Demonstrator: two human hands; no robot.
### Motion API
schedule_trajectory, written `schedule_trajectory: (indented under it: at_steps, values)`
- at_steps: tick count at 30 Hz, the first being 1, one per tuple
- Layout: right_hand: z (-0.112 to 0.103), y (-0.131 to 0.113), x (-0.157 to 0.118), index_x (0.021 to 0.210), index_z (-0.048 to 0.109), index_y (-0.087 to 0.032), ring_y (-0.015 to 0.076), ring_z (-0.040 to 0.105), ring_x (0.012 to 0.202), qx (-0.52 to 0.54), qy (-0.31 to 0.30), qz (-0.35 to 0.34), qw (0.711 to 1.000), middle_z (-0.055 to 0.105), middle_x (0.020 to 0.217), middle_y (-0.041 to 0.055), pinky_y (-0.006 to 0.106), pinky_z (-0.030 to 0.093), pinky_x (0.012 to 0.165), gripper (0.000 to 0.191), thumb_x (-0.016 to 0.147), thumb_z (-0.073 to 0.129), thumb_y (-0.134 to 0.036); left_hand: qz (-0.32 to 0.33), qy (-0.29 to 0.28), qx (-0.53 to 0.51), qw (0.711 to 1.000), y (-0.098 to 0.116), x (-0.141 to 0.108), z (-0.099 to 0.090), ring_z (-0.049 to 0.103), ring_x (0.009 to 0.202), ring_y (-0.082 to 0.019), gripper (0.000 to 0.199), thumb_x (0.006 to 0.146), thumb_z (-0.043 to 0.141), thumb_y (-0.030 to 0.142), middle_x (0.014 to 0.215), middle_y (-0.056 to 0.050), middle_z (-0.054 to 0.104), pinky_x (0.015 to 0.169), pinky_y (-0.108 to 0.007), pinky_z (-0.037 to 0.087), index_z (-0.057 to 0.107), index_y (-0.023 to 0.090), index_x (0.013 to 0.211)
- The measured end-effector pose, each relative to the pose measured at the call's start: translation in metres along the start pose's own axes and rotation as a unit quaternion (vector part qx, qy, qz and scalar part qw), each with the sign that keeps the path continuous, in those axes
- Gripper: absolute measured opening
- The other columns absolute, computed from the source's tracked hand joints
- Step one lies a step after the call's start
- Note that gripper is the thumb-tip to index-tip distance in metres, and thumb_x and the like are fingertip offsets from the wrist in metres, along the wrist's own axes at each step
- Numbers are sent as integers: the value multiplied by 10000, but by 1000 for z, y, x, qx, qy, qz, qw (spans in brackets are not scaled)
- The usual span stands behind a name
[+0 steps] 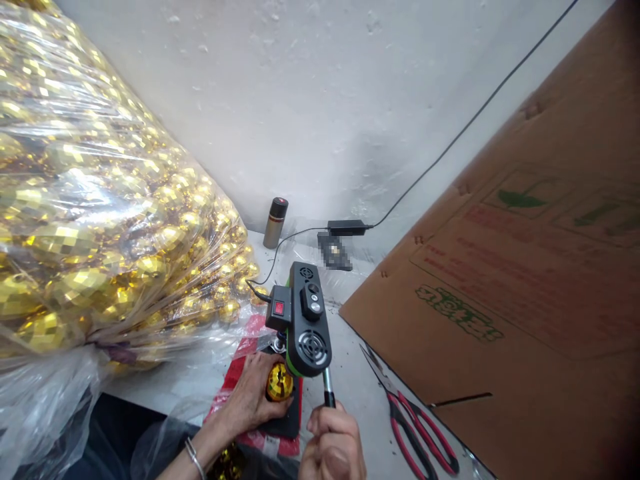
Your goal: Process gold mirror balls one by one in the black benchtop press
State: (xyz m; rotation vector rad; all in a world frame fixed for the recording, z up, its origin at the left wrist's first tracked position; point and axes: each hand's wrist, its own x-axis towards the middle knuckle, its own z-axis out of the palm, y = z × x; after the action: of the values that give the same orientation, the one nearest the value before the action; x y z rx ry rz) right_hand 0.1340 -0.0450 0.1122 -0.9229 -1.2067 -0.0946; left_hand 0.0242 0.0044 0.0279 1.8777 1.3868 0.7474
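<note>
My left hand holds a shiny gold faceted ball between thumb and fingers, over a black base plate. Above the plate stands a black machine with round vents and a red switch. My right hand is closed around the black grip of a metal lever on the machine's near side. A red sheet lies under the plate.
A clear bag of gold balls fills the left. At the back are a dark-capped bottle and a power adapter with cable. Red-handled scissors lie on the right beside a large cardboard box.
</note>
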Motion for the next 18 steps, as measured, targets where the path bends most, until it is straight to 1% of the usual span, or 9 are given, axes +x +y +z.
schedule_trajectory:
  at_steps: [2, 3, 4, 8, 11, 14, 16, 18]
  values:
    - [1, -3, 0, 692, 430, -224, 86, 458, 580, -5, -1, 34, 999, 496, 694, -56, 270, 513, 825, 406, 1093, 379, -187, 0, 4, 0, 1000, -1, 0, 1, 588, 1049, -320, 444, 713, 792, 267, 1123, -87, 680, 967, -470, 483, 655, 211, 1132]
    - [1, -4, -1, 689, 428, -223, 86, 454, 583, -3, 7, 37, 999, 492, 694, -56, 270, 512, 827, 409, 1093, 378, -184, 0, 6, 0, 1000, -1, 0, 1, 588, 1045, -318, 443, 712, 794, 269, 1120, -84, 679, 963, -466, 485, 654, 214, 1129]
    - [0, -3, -1, 684, 426, -223, 85, 452, 581, 1, 12, 32, 999, 489, 691, -57, 269, 512, 822, 414, 1093, 373, -180, 0, 8, -1, 1000, -1, 0, 1, 588, 1042, -317, 440, 713, 794, 272, 1116, -81, 678, 959, -462, 487, 654, 217, 1127]
    - [-2, 9, -4, 669, 433, -220, 72, 454, 551, 19, 4, -34, 999, 487, 664, -67, 252, 512, 803, 429, 1085, 351, -154, -2, 8, 1, 1000, 0, 0, 1, 588, 1035, -314, 432, 706, 794, 259, 1100, -74, 674, 953, -453, 488, 652, 219, 1113]
    - [-2, 17, -7, 672, 441, -217, 67, 468, 553, 23, -2, -36, 999, 501, 673, -66, 254, 509, 797, 432, 1086, 341, -150, -6, 3, 3, 1000, 1, 0, 1, 587, 1030, -313, 432, 701, 794, 243, 1085, -70, 672, 954, -450, 483, 654, 220, 1109]
    - [-1, 20, -9, 668, 433, -215, 70, 468, 557, 36, 7, -33, 999, 489, 669, -64, 255, 488, 721, 436, 1095, 350, -176, -9, 2, 2, 1000, -1, 0, 3, 584, 1031, -311, 434, 697, 798, 238, 1081, -69, 671, 947, -441, 483, 656, 219, 1106]
    - [-1, 20, -9, 659, 422, -215, 74, 450, 547, 44, 14, -38, 998, 467, 658, -62, 249, 460, 648, 448, 1101, 349, -201, -2, 9, -1, 1000, -3, 0, 4, 584, 1032, -308, 441, 698, 797, 242, 1091, -67, 672, 943, -435, 487, 655, 226, 1116]
    - [-1, 20, -9, 660, 421, -214, 79, 450, 546, 43, 8, -34, 998, 461, 657, -57, 247, 440, 606, 452, 1105, 341, -213, 7, 16, -6, 1000, -4, 0, 6, 584, 1040, -308, 448, 709, 791, 250, 1108, -66, 675, 942, -435, 491, 654, 235, 1136]
